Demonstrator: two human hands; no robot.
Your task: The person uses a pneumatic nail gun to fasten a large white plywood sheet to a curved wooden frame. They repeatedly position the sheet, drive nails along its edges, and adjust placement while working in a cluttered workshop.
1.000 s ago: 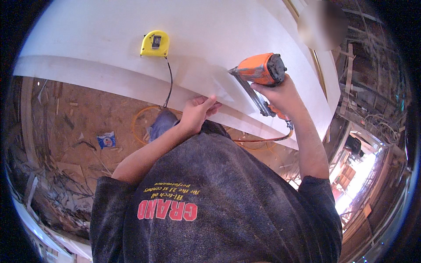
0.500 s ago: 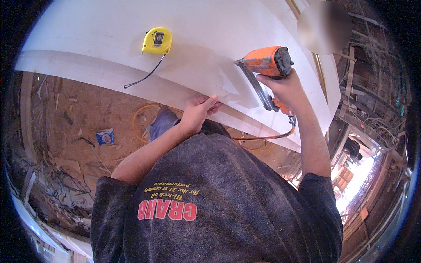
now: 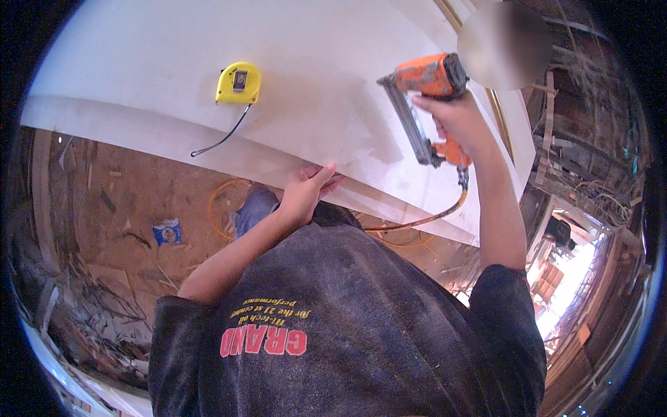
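Observation:
My right hand (image 3: 461,119) is wrapped round the handle of an orange and black nail gun (image 3: 429,76), held over a large white board (image 3: 306,48). The gun's nose points left, and its shadow falls on the board beside it. At the board's near edge, my left hand (image 3: 304,194) grips the rim with the thumb on top; its other fingers are partly hidden. A yellow tape measure (image 3: 238,83) with a dark wrist cord lies on the board, left of the gun.
An orange air hose (image 3: 424,222) runs from the gun's handle past my body. The brown floor (image 3: 125,187) holds wood scraps and a blue packet (image 3: 167,233). At the far right, a person with a blurred head is beside the board. Cables (image 3: 611,205) hang at right.
The nail gun has moved up and away from the board's surface in my right hand. My left hand stays at the edge. The whole view has shifted slightly.

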